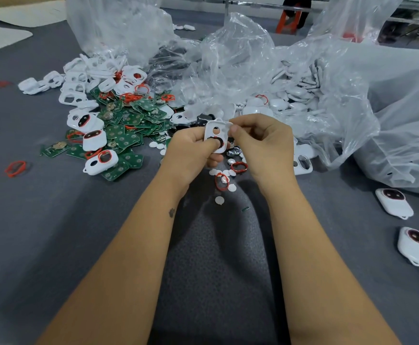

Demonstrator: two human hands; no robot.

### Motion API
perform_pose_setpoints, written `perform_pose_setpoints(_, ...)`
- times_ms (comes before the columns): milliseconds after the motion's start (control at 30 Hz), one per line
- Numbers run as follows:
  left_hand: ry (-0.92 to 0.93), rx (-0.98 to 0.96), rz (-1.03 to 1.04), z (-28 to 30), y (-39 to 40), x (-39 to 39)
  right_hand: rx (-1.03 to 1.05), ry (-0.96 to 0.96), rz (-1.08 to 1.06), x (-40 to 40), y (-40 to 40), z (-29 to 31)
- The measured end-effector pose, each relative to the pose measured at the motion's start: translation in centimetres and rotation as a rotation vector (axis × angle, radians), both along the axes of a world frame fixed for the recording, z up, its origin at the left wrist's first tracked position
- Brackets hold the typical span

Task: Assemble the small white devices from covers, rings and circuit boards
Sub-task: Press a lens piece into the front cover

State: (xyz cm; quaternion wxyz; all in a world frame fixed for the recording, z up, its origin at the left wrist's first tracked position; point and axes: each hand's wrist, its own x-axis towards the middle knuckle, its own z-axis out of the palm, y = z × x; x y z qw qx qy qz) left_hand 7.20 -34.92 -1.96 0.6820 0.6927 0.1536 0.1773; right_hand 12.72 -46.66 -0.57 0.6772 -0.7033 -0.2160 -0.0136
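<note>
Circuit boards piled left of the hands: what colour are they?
Green, seen in the head view: circuit boards.

Both hands meet above the middle of the grey felt-covered table [54,220], the left hand [191,151] and right hand [263,145] holding a white plastic cover [215,133] between them. Left of them lies a heap of green circuit boards [126,125], with loose white plastic covers [79,80] behind it. Crumpled clear plastic bags [240,63] lie behind and to the right. Red rubber rings [239,167] lie beneath the hands. Two assembled white devices [393,202] lie at far right.
</note>
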Motion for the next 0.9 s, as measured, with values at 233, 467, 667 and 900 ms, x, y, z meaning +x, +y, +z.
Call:
perform_pose_setpoints(233, -0.011, 0.053, -0.011, -0.01, -0.01, -0.16, -0.131, -0.122, -0.035, -0.17, 0.05, -0.22)
perform_pose_setpoints(467, -0.029, 0.046, -0.054, 0.18, -0.23, -0.41, -0.167, -0.107, -0.042, -0.29, 0.32, -0.26)
perform_pose_setpoints(667, -0.041, 0.04, -0.062, 0.2, -0.4, -0.38, -0.201, -0.097, -0.063, -0.2, 0.47, -0.37)
perform_pose_setpoints(900, -0.052, 0.062, -0.064, 0.23, -0.43, -0.46, -0.231, -0.111, -0.095, -0.17, 0.7, -0.56)
